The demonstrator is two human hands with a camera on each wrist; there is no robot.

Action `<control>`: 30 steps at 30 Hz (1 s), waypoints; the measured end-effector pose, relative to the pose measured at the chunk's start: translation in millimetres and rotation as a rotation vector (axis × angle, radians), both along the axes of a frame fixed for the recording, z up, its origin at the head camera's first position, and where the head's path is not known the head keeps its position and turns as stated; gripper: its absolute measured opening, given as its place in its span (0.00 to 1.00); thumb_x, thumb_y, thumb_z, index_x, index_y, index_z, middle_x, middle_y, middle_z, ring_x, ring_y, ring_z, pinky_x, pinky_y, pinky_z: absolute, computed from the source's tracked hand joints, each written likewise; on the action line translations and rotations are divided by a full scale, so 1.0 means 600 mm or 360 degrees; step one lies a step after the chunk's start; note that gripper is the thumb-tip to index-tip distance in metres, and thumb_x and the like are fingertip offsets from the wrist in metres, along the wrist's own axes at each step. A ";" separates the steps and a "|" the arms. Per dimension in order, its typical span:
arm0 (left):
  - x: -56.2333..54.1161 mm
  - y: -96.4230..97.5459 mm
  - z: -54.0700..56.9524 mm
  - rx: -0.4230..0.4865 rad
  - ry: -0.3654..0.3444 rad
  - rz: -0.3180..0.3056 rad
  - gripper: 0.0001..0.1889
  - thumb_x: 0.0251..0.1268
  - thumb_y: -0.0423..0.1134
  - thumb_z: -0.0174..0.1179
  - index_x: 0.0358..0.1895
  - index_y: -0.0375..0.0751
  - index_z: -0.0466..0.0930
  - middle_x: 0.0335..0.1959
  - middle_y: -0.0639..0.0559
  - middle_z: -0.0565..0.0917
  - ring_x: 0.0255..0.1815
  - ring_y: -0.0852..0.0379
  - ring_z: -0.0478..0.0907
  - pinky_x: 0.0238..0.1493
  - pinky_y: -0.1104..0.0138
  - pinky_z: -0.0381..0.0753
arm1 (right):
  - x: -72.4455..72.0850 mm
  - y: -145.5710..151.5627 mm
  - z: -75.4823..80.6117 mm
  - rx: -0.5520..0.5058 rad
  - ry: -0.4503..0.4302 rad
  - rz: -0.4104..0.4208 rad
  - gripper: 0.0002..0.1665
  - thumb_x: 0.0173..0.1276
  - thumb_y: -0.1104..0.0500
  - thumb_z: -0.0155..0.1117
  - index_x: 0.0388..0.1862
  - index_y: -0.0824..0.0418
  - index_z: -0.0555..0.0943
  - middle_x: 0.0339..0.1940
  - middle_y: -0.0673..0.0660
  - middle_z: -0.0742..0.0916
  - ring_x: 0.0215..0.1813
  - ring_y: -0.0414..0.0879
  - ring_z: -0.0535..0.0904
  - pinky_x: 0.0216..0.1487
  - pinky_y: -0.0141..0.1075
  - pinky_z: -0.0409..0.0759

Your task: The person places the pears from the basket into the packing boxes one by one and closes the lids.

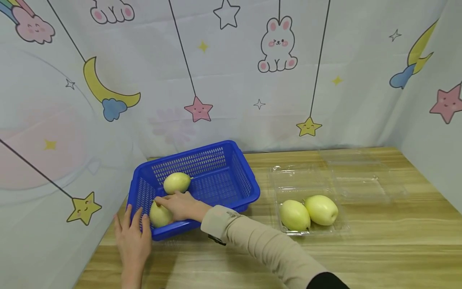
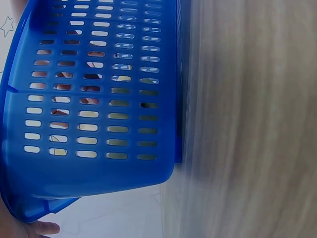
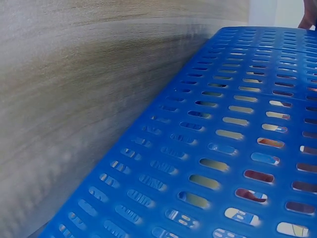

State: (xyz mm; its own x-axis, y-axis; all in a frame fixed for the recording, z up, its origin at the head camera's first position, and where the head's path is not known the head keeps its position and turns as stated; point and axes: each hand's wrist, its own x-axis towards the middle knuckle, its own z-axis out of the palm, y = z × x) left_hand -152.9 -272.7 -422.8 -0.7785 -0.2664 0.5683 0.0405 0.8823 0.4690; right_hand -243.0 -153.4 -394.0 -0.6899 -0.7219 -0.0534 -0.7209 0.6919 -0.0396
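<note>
A blue plastic basket [image 1: 218, 184] sits on the left part of the table, with two pale yellow-green pears inside its left half. My right hand [image 1: 182, 205] reaches over the basket's near rim and holds the nearer pear [image 1: 160, 216], its fingers over the top of the fruit. Just behind that hand lies the other pear [image 1: 176, 181], its stem pointing right. My left hand [image 1: 133, 239] rests against the basket's left front corner, fingers spread and fairly straight. Both wrist views mostly show the slotted basket wall [image 2: 99, 171]; the right wrist view hides the grip itself.
To the right, a clear plastic clamshell box [image 1: 288, 186] holds two pears [image 1: 321, 210] side by side in its near part. Another clear plastic container [image 1: 361, 184] is behind and right of it. A printed cloth [image 1: 234, 80] hangs behind the wooden table [image 1: 397, 249].
</note>
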 end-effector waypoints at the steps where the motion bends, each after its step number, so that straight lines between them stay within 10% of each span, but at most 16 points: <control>1: 0.000 0.000 0.000 -0.0004 0.0007 0.0000 0.21 0.66 0.41 0.41 0.47 0.25 0.74 0.58 0.28 0.68 0.66 0.36 0.57 0.71 0.51 0.39 | 0.000 0.000 0.000 -0.0003 0.0012 0.0002 0.37 0.51 0.38 0.63 0.59 0.38 0.60 0.60 0.40 0.74 0.57 0.44 0.72 0.49 0.42 0.76; 30: 0.000 -0.001 -0.002 -0.0033 0.0047 -0.0004 0.20 0.65 0.41 0.42 0.47 0.25 0.74 0.57 0.27 0.69 0.65 0.36 0.58 0.71 0.53 0.39 | -0.001 0.003 -0.009 0.0035 -0.0041 -0.0109 0.29 0.55 0.40 0.60 0.57 0.27 0.64 0.61 0.49 0.70 0.55 0.53 0.71 0.47 0.43 0.76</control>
